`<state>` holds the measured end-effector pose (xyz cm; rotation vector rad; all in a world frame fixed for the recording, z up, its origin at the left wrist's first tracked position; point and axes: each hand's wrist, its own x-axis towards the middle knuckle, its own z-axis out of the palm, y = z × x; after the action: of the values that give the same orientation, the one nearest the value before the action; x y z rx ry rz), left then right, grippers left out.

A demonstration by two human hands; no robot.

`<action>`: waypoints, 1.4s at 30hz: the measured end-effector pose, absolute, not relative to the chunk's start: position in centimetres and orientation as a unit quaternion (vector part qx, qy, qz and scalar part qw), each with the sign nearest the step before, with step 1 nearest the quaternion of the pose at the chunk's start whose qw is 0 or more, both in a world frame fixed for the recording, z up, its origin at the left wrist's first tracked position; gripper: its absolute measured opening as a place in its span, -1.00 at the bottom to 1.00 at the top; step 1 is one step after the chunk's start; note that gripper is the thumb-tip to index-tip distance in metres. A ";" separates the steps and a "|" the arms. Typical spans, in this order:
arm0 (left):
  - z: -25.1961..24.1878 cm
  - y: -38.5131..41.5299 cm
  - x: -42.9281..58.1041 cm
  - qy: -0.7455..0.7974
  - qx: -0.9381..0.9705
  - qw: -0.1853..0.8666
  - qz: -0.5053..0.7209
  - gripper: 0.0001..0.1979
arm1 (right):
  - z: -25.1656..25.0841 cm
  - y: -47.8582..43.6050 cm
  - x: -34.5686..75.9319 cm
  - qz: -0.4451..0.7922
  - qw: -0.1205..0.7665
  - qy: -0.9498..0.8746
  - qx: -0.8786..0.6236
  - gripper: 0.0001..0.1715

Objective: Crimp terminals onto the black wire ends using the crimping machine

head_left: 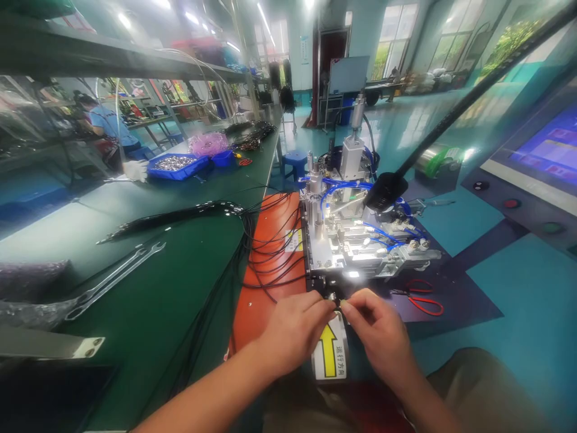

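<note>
My left hand (295,331) and my right hand (378,331) meet just in front of a small metal fixture machine (356,240) with blue air hoses. Both hands pinch a small dark connector on a cable end (337,302), fingertips pressed together around it. Several thin black cables (270,252) loop over an orange plate (261,300) to the left of the machine and run toward my hands. Below my hands sits a white label with a yellow arrow (329,355).
A long green bench (148,288) carries two wrenches (117,276), a black cable bundle (180,213), a blue parts tray (175,165) and a pink bag (208,144). Red-handled cutters (421,297) lie right of the machine. A screen with buttons (541,168) stands at right. Another person (108,129) works far left.
</note>
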<state>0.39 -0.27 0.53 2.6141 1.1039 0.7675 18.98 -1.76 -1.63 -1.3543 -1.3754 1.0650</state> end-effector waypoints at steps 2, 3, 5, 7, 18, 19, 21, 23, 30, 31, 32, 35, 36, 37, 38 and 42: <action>0.4 -0.2 0.4 0.371 0.883 0.103 0.269 -0.81 | -1.8 -1.8 19.1 0.478 0.446 -0.532 -0.538 -0.67; 0.3 -0.2 0.4 0.372 0.879 0.106 0.278 -0.81 | -1.8 -1.8 19.2 0.503 0.446 -0.516 -0.531 -0.65; 0.1 -0.2 0.4 0.374 0.871 0.114 0.296 -0.82 | -1.8 -1.7 19.6 0.535 0.456 -0.481 -0.524 -0.61; 0.0 -0.2 0.4 0.374 0.866 0.120 0.308 -0.82 | -1.7 -1.4 20.2 0.538 0.464 -0.457 -0.535 -0.60; -0.2 -0.2 0.3 0.368 0.867 0.110 0.317 -0.85 | 0.0 -0.6 21.2 0.556 0.355 -0.545 -0.517 -0.58; -0.2 -0.2 0.3 0.370 0.866 0.111 0.318 -0.85 | 0.2 -0.6 21.1 0.557 0.352 -0.547 -0.516 -0.58; -0.1 -0.2 0.3 0.375 0.863 0.118 0.318 -0.85 | 0.4 -0.5 21.0 0.559 0.350 -0.550 -0.512 -0.60; -0.1 -0.2 0.3 0.378 0.860 0.128 0.317 -0.85 | 0.5 -0.4 20.9 0.567 0.355 -0.550 -0.500 -0.65; -0.2 -0.2 0.3 0.373 0.858 0.147 0.323 -0.86 | -0.1 -0.3 20.4 0.584 0.386 -0.539 -0.469 -0.73; -0.2 -0.2 0.3 0.372 0.857 0.150 0.324 -0.86 | -0.1 -0.2 20.3 0.581 0.388 -0.540 -0.469 -0.74; -0.2 -0.2 0.4 0.371 0.856 0.153 0.327 -0.86 | -0.1 -0.2 20.3 0.579 0.390 -0.540 -0.469 -0.74; -0.1 -0.2 0.5 0.374 0.848 0.163 0.339 -0.87 | -0.2 -0.1 20.2 0.571 0.398 -0.542 -0.470 -0.74; 0.0 -0.2 0.5 0.378 0.843 0.166 0.345 -0.88 | -0.2 -0.1 20.1 0.565 0.402 -0.545 -0.472 -0.74; 0.0 -0.2 0.5 0.384 0.837 0.168 0.351 -0.89 | -0.2 -0.1 20.0 0.557 0.408 -0.546 -0.473 -0.75; 0.0 -0.2 0.5 0.390 0.832 0.169 0.356 -0.90 | -0.3 -0.1 19.9 0.550 0.415 -0.547 -0.475 -0.74; 0.0 -0.2 0.5 0.399 0.825 0.167 0.363 -0.88 | -0.6 -0.1 19.1 0.540 0.446 -0.529 -0.479 -0.72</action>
<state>0.47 -0.19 -0.03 2.3486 1.1354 1.0339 19.05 -0.15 -0.56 -1.1861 -1.3107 1.3373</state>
